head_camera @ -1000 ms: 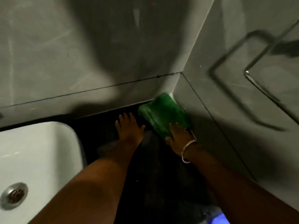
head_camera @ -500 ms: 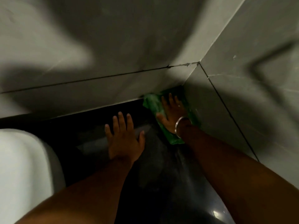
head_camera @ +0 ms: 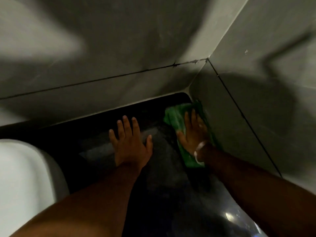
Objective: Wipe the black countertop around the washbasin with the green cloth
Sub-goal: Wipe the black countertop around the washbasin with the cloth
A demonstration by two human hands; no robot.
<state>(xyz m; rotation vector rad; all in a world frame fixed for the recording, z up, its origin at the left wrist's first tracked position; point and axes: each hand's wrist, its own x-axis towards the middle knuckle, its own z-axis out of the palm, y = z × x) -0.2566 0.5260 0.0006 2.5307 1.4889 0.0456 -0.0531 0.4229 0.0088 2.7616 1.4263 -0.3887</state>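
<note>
The green cloth [head_camera: 174,118] lies flat on the black countertop [head_camera: 162,185], close to the back right corner and against the right wall. My right hand [head_camera: 192,132] presses on the cloth with its palm down and fingers spread; a pale bangle sits at the wrist. My left hand [head_camera: 130,142] rests flat on the bare countertop to the left of the cloth, fingers apart, holding nothing. The white washbasin [head_camera: 25,177] fills the lower left, and my left forearm passes beside its rim.
Grey tiled walls close the counter in: the back wall [head_camera: 102,57] and the right wall [head_camera: 256,100] meet in a corner just beyond the cloth. The counter's glossy front edge [head_camera: 229,216] shows a light reflection at the lower right.
My right hand has slid onto the cloth and drawn it a little back from the corner along the right wall. My left hand has stayed flat on the counter. The view has shifted.
</note>
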